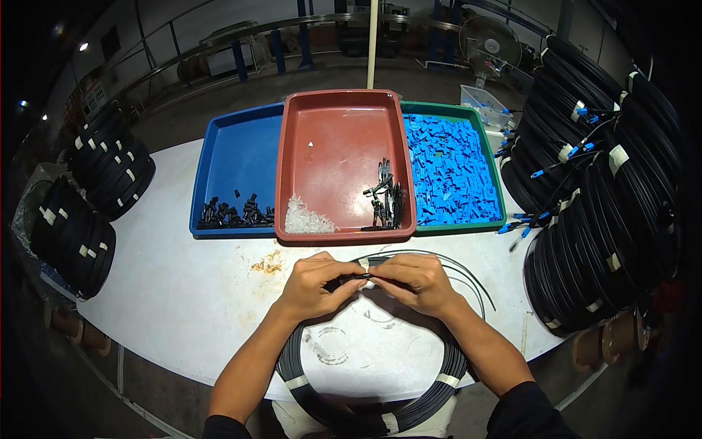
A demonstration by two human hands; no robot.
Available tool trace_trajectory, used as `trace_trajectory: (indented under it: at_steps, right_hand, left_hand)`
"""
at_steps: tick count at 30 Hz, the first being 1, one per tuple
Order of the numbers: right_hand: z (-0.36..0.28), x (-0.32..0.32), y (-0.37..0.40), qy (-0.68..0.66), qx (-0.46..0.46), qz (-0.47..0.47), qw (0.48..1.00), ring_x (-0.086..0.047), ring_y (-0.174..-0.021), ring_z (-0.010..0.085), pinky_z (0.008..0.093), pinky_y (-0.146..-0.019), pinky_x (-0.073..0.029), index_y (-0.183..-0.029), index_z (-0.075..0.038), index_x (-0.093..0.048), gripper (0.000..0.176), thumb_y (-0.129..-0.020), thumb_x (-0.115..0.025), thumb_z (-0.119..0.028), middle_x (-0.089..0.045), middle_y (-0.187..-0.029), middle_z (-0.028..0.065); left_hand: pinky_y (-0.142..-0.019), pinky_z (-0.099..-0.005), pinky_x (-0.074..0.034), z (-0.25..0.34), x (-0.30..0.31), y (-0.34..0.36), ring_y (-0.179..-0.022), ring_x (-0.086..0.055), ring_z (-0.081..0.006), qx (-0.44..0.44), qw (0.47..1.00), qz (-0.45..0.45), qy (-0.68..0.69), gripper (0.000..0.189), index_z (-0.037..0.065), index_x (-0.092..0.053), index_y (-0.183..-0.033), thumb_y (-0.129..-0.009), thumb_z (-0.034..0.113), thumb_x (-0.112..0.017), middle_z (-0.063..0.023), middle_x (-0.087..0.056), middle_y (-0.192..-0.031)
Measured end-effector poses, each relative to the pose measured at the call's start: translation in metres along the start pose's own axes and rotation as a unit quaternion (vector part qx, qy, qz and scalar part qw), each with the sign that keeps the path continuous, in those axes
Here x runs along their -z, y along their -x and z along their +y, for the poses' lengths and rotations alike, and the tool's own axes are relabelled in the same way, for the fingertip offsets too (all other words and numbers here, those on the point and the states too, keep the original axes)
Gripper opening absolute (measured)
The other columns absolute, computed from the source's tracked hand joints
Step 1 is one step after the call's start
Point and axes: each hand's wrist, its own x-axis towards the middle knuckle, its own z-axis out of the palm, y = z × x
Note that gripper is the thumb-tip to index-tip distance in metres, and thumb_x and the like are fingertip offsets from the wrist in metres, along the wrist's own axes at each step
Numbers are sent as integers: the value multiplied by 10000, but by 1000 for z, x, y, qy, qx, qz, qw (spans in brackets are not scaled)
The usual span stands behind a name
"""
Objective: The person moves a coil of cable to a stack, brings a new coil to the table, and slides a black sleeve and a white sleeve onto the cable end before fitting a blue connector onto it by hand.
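A coil of black cable (292, 360), bound with pale tape bands, lies at the table's front edge and partly overhangs it. Over its far side, my left hand (319, 283) and my right hand (414, 279) meet, almost fingertip to fingertip. Both are closed in a pinch on a short dark stretch of black cable (365, 276). Fingers cover most of that stretch, so its exact end or fitting is hidden. A loose cable end (488, 298) curves out to the right of my right hand.
Beyond my hands stand a blue tray (238, 233) with small black parts, a red tray (344, 238) with clear bits and black pieces, and a green tray (503, 208) full of blue connectors (450, 172). Coil stacks flank both sides, the right coils (578, 263) with blue-tipped ends.
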Motion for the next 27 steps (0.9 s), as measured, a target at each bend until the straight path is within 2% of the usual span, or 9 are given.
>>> trace_trajectory:
  at_steps: [5,7,10,12,16,18,21,27]
  right_hand:
    - [-6,-1,-1,-12,-12,-24,1000,-717,-746,253,332,-664,-579,-1029,-28,-760,242,-788,-787,-31,-729,-882,99]
    - [-10,2,-3,-11,-16,-30,999,-719,-764,256,332,-673,-580,-1053,-23,-752,264,-791,-783,-23,-728,-893,103]
    - [-17,5,-5,-23,-70,-39,997,-720,-821,270,346,-712,-584,-1119,-23,-726,335,-787,-766,7,-721,-954,125]
    - [-18,3,-7,-15,-39,-1,999,-717,-868,282,366,-751,-585,-1123,-19,-704,354,-776,-752,38,-709,-994,142]
    - [-16,3,-3,-4,-42,1,999,-717,-884,285,370,-755,-597,-1057,-15,-701,335,-736,-740,74,-702,-1038,138]
    - [-14,4,-2,23,-8,12,1000,-720,-878,282,358,-744,-610,-1023,-12,-694,346,-695,-737,90,-701,-1053,123]
    - [-13,4,1,22,-18,7,1000,-736,-913,275,334,-767,-610,-984,4,-711,325,-679,-770,98,-721,-1052,135]
    - [-14,5,0,54,35,22,998,-740,-870,269,330,-725,-621,-973,11,-707,338,-654,-749,112,-716,-1055,137]
  left_hand:
    - [-621,-308,-508,0,1,-1,-618,-643,-202,-46,998,-8,-32,184,20,-761,-926,-760,75,-818,-80,-715,-724]
    - [-619,-315,-509,1,-1,-2,-637,-647,-203,-33,999,11,-28,186,15,-754,-920,-752,72,-808,-81,-711,-731]
    - [-621,-317,-514,-2,1,0,-660,-654,-207,3,1000,16,-13,204,8,-754,-938,-757,80,-817,-96,-719,-759]
    - [-618,-316,-515,-3,0,1,-666,-657,-207,9,1000,17,-4,208,6,-754,-945,-763,81,-820,-102,-721,-768]
    - [-614,-312,-518,-4,-1,3,-686,-668,-201,29,999,13,23,212,1,-756,-962,-782,87,-829,-107,-728,-789]
    - [-609,-308,-519,-1,0,2,-691,-671,-196,32,999,7,27,212,-2,-754,-961,-783,84,-831,-110,-729,-795]
    - [-602,-299,-519,2,-1,2,-692,-674,-188,33,999,11,34,209,-10,-749,-956,-785,77,-834,-113,-731,-803]
    - [-594,-288,-518,3,-2,3,-679,-672,-177,38,998,14,46,210,-17,-743,-949,-782,67,-837,-113,-732,-803]
